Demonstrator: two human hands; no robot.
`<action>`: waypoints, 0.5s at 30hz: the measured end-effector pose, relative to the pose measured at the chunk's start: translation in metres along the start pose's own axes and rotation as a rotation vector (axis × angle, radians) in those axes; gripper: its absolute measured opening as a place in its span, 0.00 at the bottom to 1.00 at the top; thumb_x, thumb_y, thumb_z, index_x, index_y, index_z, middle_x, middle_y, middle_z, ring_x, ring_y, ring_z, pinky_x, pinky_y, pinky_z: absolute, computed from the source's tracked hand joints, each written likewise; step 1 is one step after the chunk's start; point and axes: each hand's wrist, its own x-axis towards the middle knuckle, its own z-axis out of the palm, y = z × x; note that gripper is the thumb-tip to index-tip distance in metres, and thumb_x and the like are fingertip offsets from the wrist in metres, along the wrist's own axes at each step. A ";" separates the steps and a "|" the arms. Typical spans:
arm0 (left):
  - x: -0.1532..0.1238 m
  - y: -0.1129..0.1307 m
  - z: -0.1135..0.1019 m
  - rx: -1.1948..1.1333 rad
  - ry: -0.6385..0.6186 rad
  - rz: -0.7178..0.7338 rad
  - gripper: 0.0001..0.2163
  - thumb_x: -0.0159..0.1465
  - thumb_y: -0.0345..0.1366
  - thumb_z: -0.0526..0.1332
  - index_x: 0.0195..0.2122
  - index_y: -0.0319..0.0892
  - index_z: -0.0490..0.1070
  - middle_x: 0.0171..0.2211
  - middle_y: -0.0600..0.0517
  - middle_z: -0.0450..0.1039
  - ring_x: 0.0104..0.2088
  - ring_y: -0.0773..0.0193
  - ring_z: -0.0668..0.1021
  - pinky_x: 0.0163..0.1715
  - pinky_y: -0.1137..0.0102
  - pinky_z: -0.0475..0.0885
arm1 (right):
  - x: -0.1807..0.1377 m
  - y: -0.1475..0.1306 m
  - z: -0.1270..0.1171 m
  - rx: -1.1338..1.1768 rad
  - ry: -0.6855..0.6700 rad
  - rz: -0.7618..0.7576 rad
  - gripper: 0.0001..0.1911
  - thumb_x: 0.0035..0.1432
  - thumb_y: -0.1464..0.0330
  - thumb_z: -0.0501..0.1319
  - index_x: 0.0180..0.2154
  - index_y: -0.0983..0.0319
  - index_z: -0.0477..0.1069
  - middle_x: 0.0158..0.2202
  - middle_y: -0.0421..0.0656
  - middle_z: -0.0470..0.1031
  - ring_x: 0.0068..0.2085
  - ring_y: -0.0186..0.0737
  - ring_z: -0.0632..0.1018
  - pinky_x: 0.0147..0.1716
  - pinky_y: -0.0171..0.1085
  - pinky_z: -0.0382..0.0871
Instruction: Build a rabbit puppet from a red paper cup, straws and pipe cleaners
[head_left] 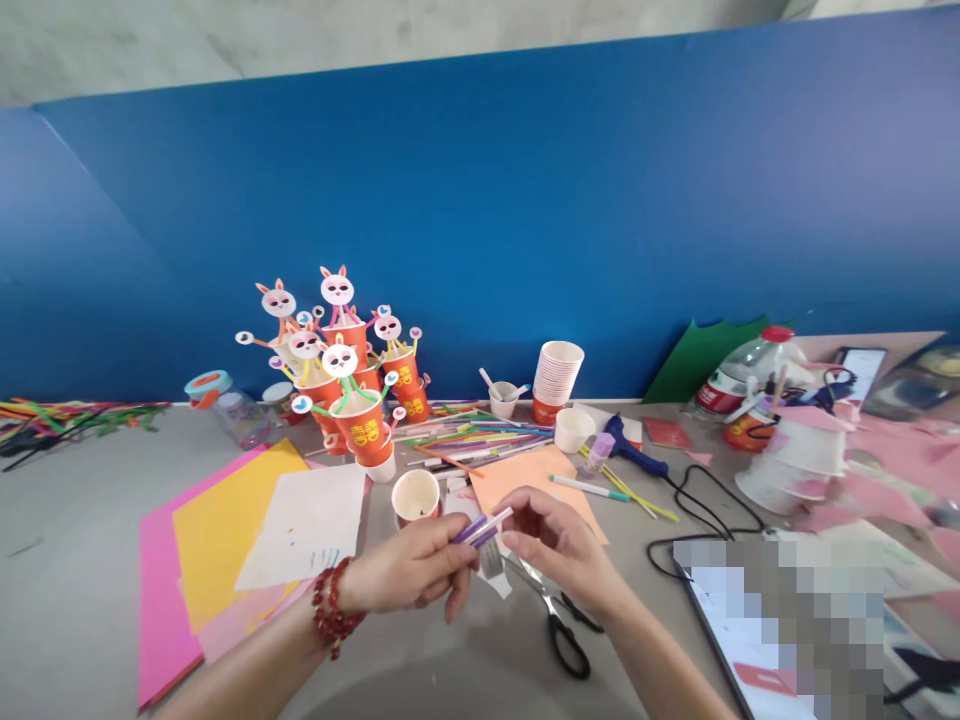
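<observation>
My left hand (409, 573), with a red bead bracelet on its wrist, pinches short straw pieces (484, 527), purple and white, above the grey table. My right hand (559, 545) meets it from the right, its fingertips closed on the other end of the same straw pieces. Black-handled scissors (559, 625) lie on the table just below my hands. An open orange paper cup (415, 496) stands just behind them.
Several orange cup rabbits (349, 385) stand at the back left. Coloured paper sheets (225, 540) lie left, loose straws (480, 435) and a stack of cups (556, 380) behind. A blue glue gun (634, 450) with black cable, a bottle (742, 380) and pink scraps crowd the right.
</observation>
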 end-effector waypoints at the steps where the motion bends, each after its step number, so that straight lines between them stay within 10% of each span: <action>1: 0.000 0.000 -0.001 0.041 0.018 0.007 0.14 0.70 0.49 0.49 0.38 0.42 0.61 0.20 0.57 0.71 0.11 0.74 0.55 0.13 0.76 0.51 | -0.001 0.003 0.001 0.015 -0.012 0.008 0.14 0.60 0.58 0.65 0.39 0.62 0.71 0.29 0.39 0.69 0.29 0.34 0.70 0.30 0.32 0.65; 7: -0.005 0.016 0.001 0.630 0.241 0.096 0.14 0.72 0.40 0.47 0.30 0.43 0.61 0.26 0.54 0.75 0.29 0.65 0.74 0.35 0.72 0.65 | -0.004 0.021 0.011 0.037 0.200 0.125 0.19 0.58 0.54 0.65 0.28 0.62 0.67 0.23 0.37 0.69 0.23 0.31 0.68 0.23 0.30 0.62; 15: 0.005 -0.004 0.012 0.681 0.355 0.072 0.10 0.71 0.37 0.46 0.33 0.45 0.59 0.25 0.53 0.76 0.29 0.61 0.77 0.31 0.71 0.64 | -0.013 0.027 0.030 -0.148 0.129 0.197 0.19 0.61 0.54 0.60 0.27 0.62 0.68 0.22 0.38 0.71 0.22 0.32 0.68 0.21 0.30 0.62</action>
